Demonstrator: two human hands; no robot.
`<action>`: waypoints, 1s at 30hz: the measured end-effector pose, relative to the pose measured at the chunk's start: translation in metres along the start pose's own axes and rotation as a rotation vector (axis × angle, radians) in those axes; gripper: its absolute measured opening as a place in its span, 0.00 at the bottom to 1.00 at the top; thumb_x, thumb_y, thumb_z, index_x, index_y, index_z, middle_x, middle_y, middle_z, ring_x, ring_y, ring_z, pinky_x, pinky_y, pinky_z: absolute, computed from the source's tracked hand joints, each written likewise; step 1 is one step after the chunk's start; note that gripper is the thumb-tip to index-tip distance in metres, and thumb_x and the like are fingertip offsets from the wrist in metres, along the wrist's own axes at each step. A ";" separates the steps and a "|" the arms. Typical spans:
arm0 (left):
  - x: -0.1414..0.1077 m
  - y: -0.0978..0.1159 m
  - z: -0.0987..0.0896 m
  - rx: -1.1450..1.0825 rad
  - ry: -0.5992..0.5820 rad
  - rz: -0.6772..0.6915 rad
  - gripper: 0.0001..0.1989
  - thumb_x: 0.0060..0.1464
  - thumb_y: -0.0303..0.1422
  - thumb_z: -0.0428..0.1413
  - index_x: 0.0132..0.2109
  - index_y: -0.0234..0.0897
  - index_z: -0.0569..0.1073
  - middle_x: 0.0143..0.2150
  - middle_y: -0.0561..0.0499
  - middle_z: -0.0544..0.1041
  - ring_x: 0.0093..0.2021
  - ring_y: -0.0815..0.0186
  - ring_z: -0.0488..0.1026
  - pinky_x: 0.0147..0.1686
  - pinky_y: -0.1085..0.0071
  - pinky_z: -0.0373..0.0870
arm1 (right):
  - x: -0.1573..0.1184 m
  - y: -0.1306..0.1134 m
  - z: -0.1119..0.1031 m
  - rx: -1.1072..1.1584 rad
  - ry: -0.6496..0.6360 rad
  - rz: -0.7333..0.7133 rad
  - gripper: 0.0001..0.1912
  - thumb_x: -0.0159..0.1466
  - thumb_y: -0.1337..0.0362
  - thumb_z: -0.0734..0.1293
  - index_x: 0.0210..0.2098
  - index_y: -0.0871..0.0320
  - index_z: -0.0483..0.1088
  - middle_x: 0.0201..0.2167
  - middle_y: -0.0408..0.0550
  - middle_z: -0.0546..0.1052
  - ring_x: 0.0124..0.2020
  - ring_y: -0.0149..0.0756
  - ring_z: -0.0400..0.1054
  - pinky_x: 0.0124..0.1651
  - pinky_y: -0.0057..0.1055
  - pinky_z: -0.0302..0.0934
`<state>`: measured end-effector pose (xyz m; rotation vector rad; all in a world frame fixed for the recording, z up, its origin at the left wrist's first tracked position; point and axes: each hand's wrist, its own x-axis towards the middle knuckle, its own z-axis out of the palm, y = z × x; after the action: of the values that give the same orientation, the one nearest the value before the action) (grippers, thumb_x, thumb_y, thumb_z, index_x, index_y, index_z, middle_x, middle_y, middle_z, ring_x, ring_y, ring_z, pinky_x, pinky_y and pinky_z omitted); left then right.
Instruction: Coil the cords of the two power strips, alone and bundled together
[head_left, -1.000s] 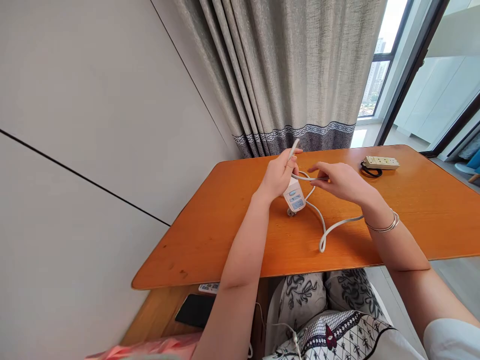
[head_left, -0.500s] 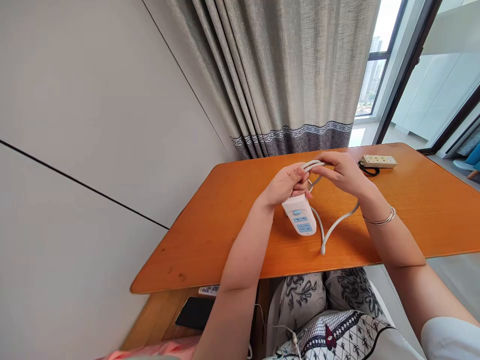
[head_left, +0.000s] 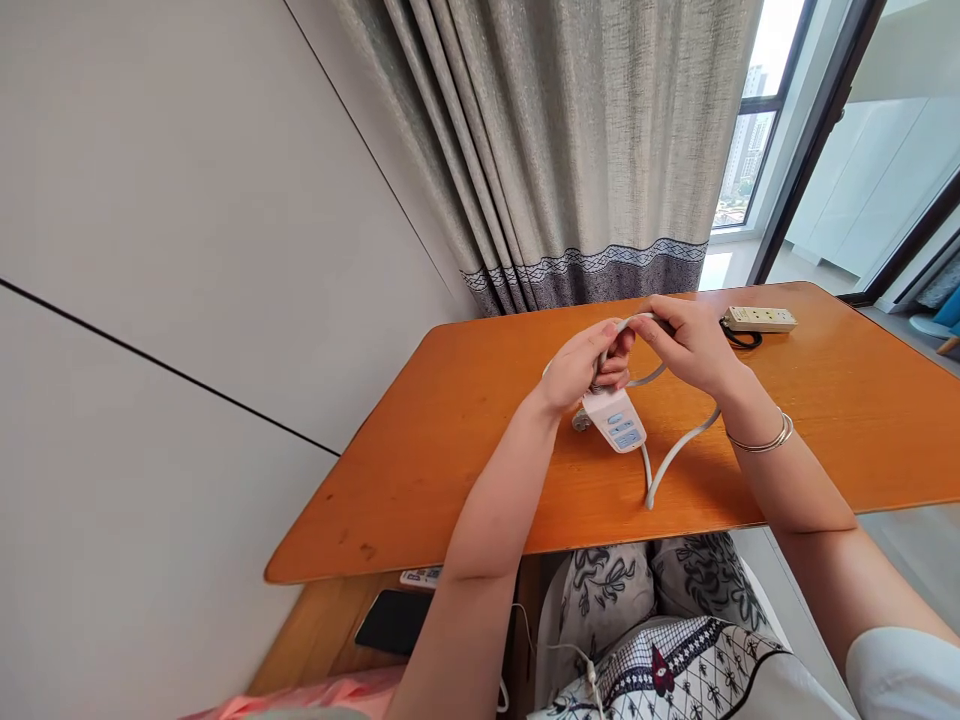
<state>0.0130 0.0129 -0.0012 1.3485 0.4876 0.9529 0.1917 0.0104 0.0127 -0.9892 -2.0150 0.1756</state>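
Observation:
A white power strip (head_left: 616,420) with pale blue sockets hangs tilted under my left hand (head_left: 585,365), above the wooden table. The fingers of that hand are closed round its white cord, close to the strip's upper end. My right hand (head_left: 686,340) pinches a stretch of the same cord (head_left: 679,440), a short way to the right. Between the two hands the cord arches over; a loop of it drops to the tabletop near the front edge. Beside the strip, below my left hand, a grey plug (head_left: 580,420) shows.
On the orange-brown table (head_left: 450,460), a cream power strip (head_left: 761,319) with a black cord lies at the back right. A dark phone (head_left: 394,622) rests on a lower wooden surface at the left. A grey curtain (head_left: 600,150) hangs behind the table.
The power strip has tilted and shifted slightly right and up. My left hand has moved a little right, nearer to my right hand, and the plug has come into sight.

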 end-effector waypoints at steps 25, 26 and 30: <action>-0.022 0.053 -0.025 -0.191 0.523 0.377 0.24 0.73 0.46 0.40 0.28 0.40 0.56 0.18 0.61 0.40 0.14 0.73 0.38 0.16 0.75 0.48 | 0.011 0.049 -0.007 0.418 0.039 0.286 0.10 0.70 0.60 0.62 0.46 0.57 0.70 0.25 0.39 0.65 0.24 0.28 0.57 0.28 0.28 0.53; -0.021 0.052 -0.022 -0.184 0.516 0.353 0.24 0.73 0.46 0.39 0.29 0.40 0.57 0.18 0.61 0.41 0.14 0.73 0.38 0.16 0.75 0.49 | 0.011 0.046 -0.004 0.258 0.095 0.257 0.11 0.70 0.61 0.61 0.47 0.57 0.71 0.26 0.41 0.67 0.25 0.30 0.59 0.30 0.29 0.54; -0.018 0.043 -0.014 -0.144 0.469 0.309 0.23 0.72 0.47 0.42 0.30 0.40 0.60 0.17 0.62 0.43 0.13 0.74 0.41 0.16 0.76 0.50 | 0.006 0.021 0.005 -0.236 -0.049 0.175 0.15 0.70 0.64 0.60 0.52 0.58 0.73 0.34 0.51 0.77 0.34 0.40 0.68 0.37 0.33 0.56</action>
<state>-0.0204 0.0038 0.0333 1.0839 0.5590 1.5463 0.1983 0.0301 0.0045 -1.3234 -2.0251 0.0565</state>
